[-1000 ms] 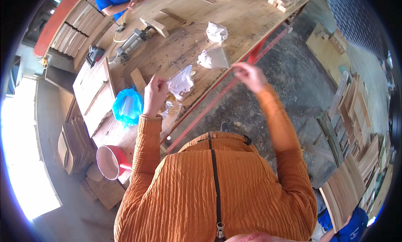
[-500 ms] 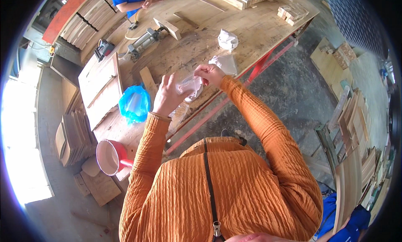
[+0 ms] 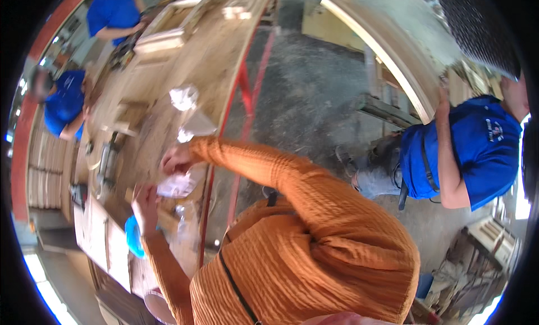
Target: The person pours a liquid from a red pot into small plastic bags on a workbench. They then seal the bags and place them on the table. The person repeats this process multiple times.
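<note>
A crumpled pinkish-white plastic bag is held over the near edge of the wooden workbench. My right hand is closed on its upper side, the fingers bent downward and a little blurred. At its left edge, my left hand grips it between thumb and fingers, though blur softens the fingertips. Below the bag lies some clear plastic film. Further along the bench edge sit a flat clear bag with white contents and a crumpled white bag. A blue plastic bag shows beside my left wrist.
A person in blue stands at right beside a long curved wooden panel. Two more people in blue are across the bench. A clamp-like metal tool, a wooden frame and a pale pot are around.
My view has swung right, so the bench now sits at left and the person with the curved panel appears. My hands stay at the pinkish-white bag, the right arm now reaching across.
</note>
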`<state>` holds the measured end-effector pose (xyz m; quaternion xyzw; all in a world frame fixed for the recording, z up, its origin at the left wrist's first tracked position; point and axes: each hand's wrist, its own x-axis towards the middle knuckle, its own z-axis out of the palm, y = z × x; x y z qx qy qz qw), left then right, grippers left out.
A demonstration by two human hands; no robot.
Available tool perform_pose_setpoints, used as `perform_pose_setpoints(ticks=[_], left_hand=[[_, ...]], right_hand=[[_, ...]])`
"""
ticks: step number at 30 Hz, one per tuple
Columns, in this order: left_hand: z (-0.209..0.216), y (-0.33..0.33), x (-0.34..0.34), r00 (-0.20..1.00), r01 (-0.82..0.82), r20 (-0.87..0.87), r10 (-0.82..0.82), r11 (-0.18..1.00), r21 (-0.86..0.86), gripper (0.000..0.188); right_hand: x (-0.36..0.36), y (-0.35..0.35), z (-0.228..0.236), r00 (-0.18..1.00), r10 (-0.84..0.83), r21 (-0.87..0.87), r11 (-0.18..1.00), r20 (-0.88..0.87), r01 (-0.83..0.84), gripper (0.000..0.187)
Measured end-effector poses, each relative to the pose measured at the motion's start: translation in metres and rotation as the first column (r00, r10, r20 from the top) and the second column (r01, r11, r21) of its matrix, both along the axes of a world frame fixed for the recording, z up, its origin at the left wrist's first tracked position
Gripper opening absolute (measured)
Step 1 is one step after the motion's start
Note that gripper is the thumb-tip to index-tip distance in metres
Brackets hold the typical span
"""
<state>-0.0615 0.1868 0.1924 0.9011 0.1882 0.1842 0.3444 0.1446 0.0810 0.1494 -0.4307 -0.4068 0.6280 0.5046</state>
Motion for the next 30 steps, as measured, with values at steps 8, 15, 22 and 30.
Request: perform_pose_setpoints(ticks=[8, 15, 22, 30], left_hand=[[-0.015, 0.011, 0.006, 0.999, 0.022, 0.031, -0.02, 0.997, -0.07, 0.015], [-0.02, -0.002, 0.005, 0.993, 0.084, 0.066, -0.1, 0.973, 0.214, 0.019], [0.004, 0.004, 0.019, 0.971, 0.202, 0.077, -0.228, 0.945, 0.257, 0.013], [0.019, 0.011, 0.026, 0.987, 0.041, 0.155, -0.044, 0.999, 0.025, 0.018]], right_hand=[[-0.009, 0.007, -0.005, 0.997, -0.079, -0.139, 0.987, 0.012, 0.08, 0.014], [-0.011, 0.012, -0.006, 0.995, -0.052, -0.104, 0.994, -0.086, 0.043, 0.01], [-0.01, 0.013, 0.004, 0.984, 0.136, 0.0, 0.991, -0.118, -0.137, 0.026], [-0.025, 0.04, -0.006, 0.975, 0.092, -0.004, 0.996, 0.204, -0.093, 0.016]])
